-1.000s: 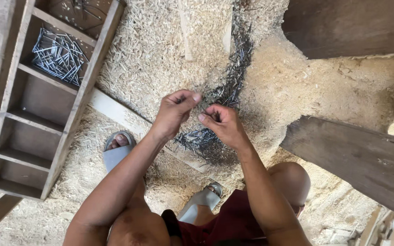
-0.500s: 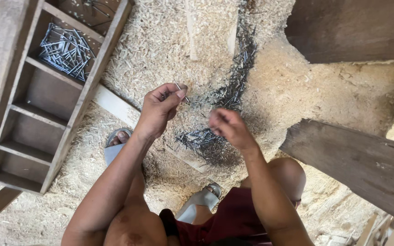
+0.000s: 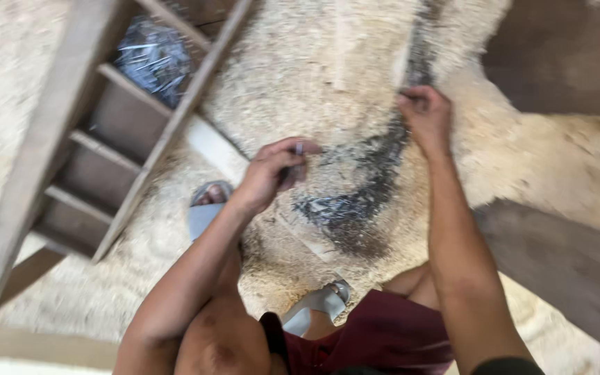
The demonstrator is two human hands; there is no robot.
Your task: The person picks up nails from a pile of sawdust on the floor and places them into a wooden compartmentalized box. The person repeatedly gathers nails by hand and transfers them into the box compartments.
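Observation:
My left hand (image 3: 272,173) is curled shut around a few dark nails, held above the sawdust floor. My right hand (image 3: 425,114) reaches farther out, its fingers down on the upper end of a dark trail of nails (image 3: 376,173) that lies across the sawdust (image 3: 314,69). Whether the right hand grips any nails is blurred. The trail widens into a dark heap (image 3: 342,215) just in front of my knees.
A wooden tray with compartments (image 3: 85,160) lies at the left; one compartment holds a heap of nails (image 3: 154,55). Dark wooden planks (image 3: 564,257) stand at the right. My sandalled feet (image 3: 206,208) rest on the sawdust beside a pale board (image 3: 217,146).
My hands have parted: the right hand moved up and away along the nail trail, while the left stayed near the middle holding nails. The view has shifted and blurred.

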